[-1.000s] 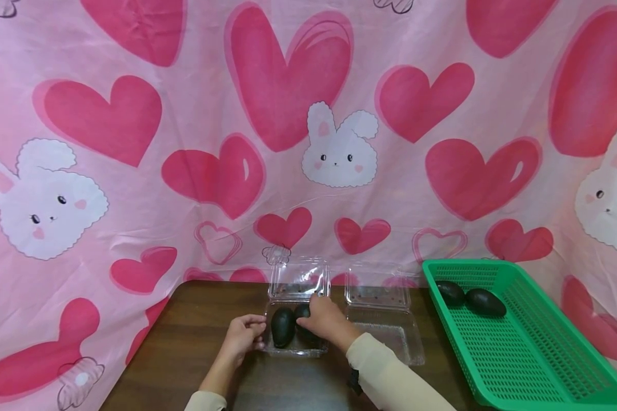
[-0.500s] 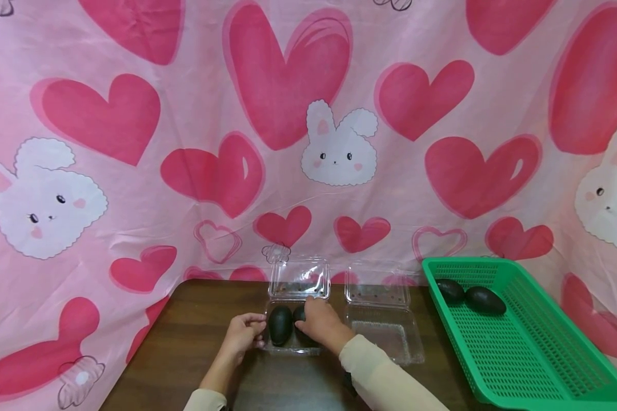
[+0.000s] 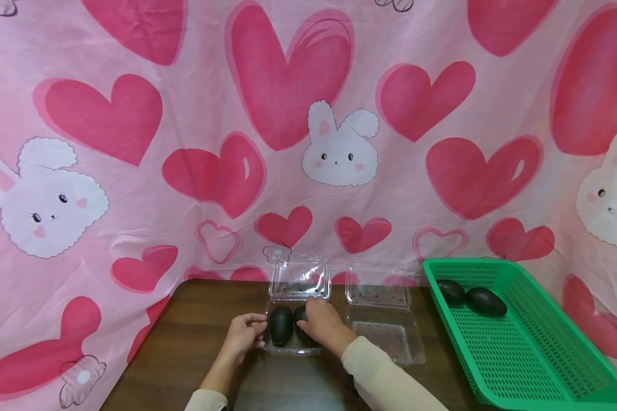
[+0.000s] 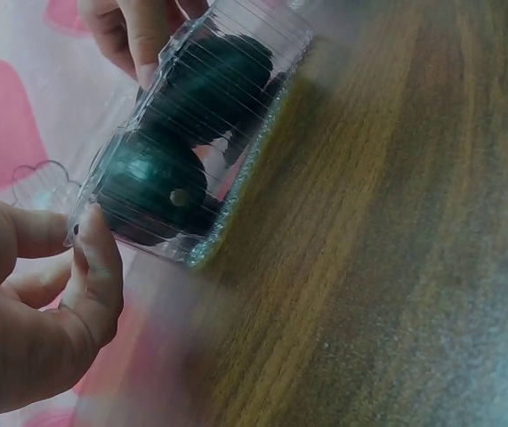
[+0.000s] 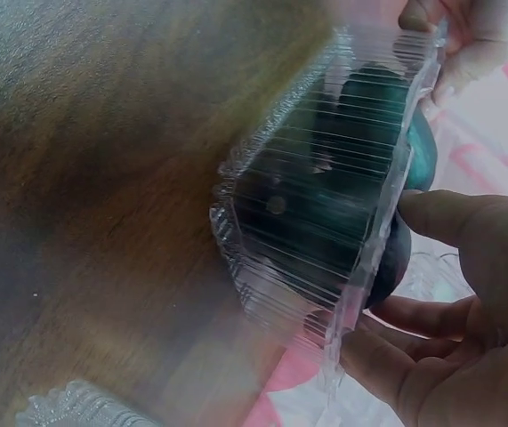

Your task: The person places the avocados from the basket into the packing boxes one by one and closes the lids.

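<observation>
An open clear plastic clamshell container sits on the table with two dark green avocados inside. At its left rim, my left hand pinches the edge between thumb and fingers, as the left wrist view also shows. The left avocado lies lengthwise next to that side. My right hand reaches in from the right, thumb and fingers around the right avocado, much of which it covers. In the right wrist view, the thumb meets the avocado just above the container's rim.
To the right stands a second open clear clamshell. A green plastic basket at the far right holds two more avocados. Behind the wooden table hangs a pink cloth with hearts and rabbits.
My right hand and the avocado it grips have shifted slightly left, and the left avocado has moved slightly left too. My left hand has stayed at the rim.
</observation>
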The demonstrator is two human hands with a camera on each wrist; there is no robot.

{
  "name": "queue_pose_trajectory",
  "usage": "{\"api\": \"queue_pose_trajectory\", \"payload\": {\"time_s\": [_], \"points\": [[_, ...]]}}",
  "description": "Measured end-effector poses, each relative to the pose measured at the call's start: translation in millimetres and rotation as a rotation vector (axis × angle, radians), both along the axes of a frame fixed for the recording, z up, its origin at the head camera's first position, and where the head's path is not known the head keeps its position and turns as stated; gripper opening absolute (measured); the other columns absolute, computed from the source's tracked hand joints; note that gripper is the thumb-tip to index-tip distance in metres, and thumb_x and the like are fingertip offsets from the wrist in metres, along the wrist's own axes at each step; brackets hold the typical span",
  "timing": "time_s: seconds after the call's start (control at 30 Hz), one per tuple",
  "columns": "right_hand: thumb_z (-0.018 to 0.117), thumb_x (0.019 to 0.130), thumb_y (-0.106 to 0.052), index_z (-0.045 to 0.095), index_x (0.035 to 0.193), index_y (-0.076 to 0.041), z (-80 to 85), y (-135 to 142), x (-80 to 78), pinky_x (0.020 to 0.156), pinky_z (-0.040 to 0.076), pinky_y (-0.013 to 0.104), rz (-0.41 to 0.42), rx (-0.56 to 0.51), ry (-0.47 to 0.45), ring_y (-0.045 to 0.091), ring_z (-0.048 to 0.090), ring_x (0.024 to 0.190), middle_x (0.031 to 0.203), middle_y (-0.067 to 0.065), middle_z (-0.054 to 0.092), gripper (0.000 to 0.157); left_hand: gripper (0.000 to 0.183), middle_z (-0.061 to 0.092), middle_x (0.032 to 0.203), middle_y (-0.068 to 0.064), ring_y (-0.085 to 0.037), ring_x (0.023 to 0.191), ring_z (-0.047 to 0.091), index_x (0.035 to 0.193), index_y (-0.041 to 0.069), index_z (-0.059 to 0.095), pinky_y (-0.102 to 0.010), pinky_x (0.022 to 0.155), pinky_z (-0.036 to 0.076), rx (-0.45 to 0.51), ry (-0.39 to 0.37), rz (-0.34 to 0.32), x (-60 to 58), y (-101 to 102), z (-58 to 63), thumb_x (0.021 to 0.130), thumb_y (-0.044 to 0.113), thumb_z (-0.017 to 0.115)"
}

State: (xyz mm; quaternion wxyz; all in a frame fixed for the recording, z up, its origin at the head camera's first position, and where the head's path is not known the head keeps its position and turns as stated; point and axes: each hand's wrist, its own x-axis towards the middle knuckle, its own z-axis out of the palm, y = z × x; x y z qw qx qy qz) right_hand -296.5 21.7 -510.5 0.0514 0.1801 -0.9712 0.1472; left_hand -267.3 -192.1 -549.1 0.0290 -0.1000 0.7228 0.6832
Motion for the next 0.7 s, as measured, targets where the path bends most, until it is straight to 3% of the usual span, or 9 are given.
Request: {"api": "queue_pose_trajectory", "payload": {"time_s": [0.17, 0.37, 0.7], "points": [[0.083, 0.088, -0.033, 0.063, 0.112, 0.007, 5.4, 6.2, -0.1, 0.085, 0.061, 0.045, 0.025, -0.038, -0.043, 0.035, 0.069, 0.095, 0.102, 0.021, 0.068, 0.051, 0.021, 0.057, 0.077, -0.007, -0.016, 0.061, 0.051, 0.114, -0.016, 0.062, -0.027, 0.050, 0.054, 0.013, 0.005, -0.008, 0.2, -0.9, 0.1, 0.096, -0.006, 0.062], [0.082, 0.087, -0.031, 0.066, 0.105, 0.002, 10.1, 17.1, -6.4, 0.075, 0.060, 0.045, 0.026, -0.187, -0.073, 0.030, 0.068, 0.087, 0.094, 0.016, 0.069, 0.041, 0.023, 0.056, 0.077, -0.005, -0.016, 0.061, 0.051, 0.116, -0.017, 0.061, -0.026, 0.049, 0.054, 0.013, 0.008, -0.012, 1.3, -0.8, 0.8, 0.096, -0.005, 0.062], [0.081, 0.087, -0.024, 0.066, 0.110, 0.006, 18.5, 38.6, -26.9, 0.084, 0.059, 0.046, 0.028, -0.301, 0.004, 0.029, 0.065, 0.090, 0.096, 0.014, 0.067, 0.040, 0.021, 0.055, 0.077, -0.006, -0.017, 0.060, 0.050, 0.115, -0.017, 0.062, -0.026, 0.048, 0.053, 0.004, 0.005, 0.029, -1.5, 1.4, -1.8, 0.097, -0.006, 0.062]]}}
